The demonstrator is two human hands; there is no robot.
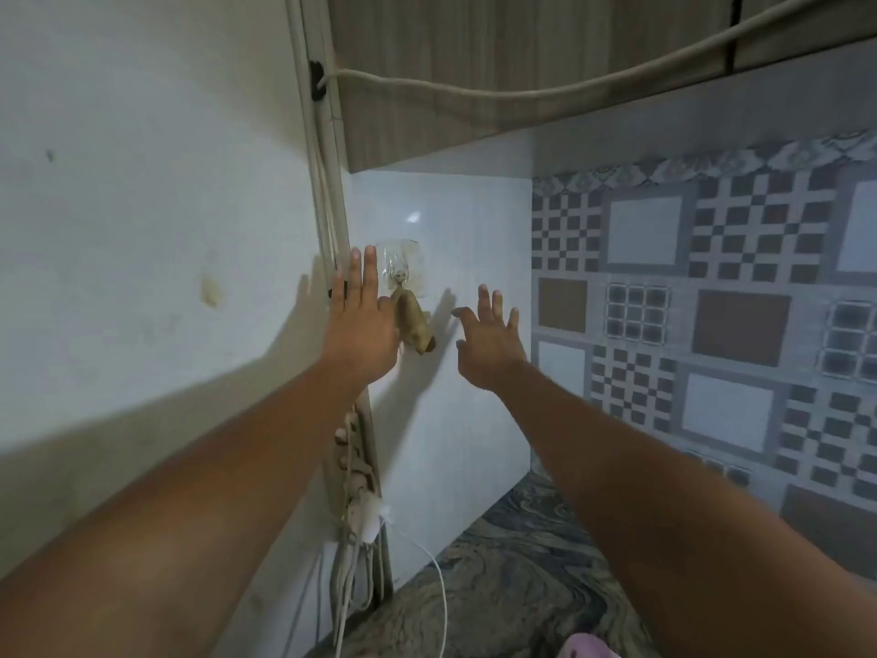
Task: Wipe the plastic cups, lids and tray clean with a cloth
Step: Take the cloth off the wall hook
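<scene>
My left hand (361, 315) is raised in front of the white tiled wall with its fingers straight and together, holding nothing. My right hand (489, 341) is raised beside it, fingers spread and empty. Between them a small brown wooden-looking handle (416, 325) hangs from a clear stick-on hook (401, 270) on the wall; neither hand grips it. A bit of pink cloth (728, 647) shows at the bottom edge. No cups, lids or tray are in view.
A patterned tile backsplash (712, 315) covers the right wall. A marbled counter (512, 562) lies below. Wooden cabinets (522, 64) hang overhead with a cable (522, 93) sagging under them. White cords (356, 539) run down the wall corner at left.
</scene>
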